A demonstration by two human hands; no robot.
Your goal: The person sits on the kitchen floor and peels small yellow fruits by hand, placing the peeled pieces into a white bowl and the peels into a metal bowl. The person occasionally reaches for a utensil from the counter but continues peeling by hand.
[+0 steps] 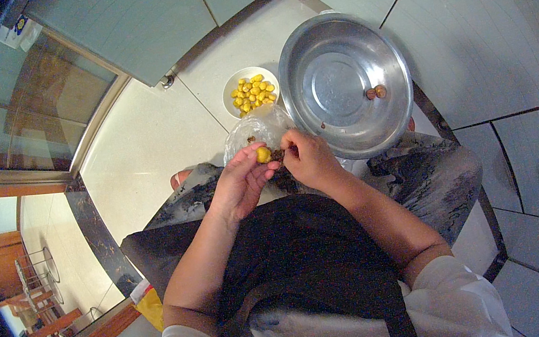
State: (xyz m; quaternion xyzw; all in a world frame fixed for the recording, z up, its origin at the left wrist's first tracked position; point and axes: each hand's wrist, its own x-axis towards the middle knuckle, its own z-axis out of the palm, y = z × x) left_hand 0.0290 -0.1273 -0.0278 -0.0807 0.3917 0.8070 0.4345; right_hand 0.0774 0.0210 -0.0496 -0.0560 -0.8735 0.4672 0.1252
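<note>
Yellow, smooth and rounded, one kernel (263, 155) is located in front of the seated person's lap, gripped by the fingers of the left hand (237, 185). The right hand (311, 160) angles inward, fingers curled at rough brown fragments (277, 156); whether they pinch these cannot be told. Beyond lies a crinkled, transparent plastic bag (235, 139). A round white bowl (228, 101) contains yellow pieces (252, 93); a shiny metal basin (326, 81) contains two brown nuts (376, 92).

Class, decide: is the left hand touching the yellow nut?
Touching. The head view shows the left hand holding the yellow nut between thumb and fingers.
</note>
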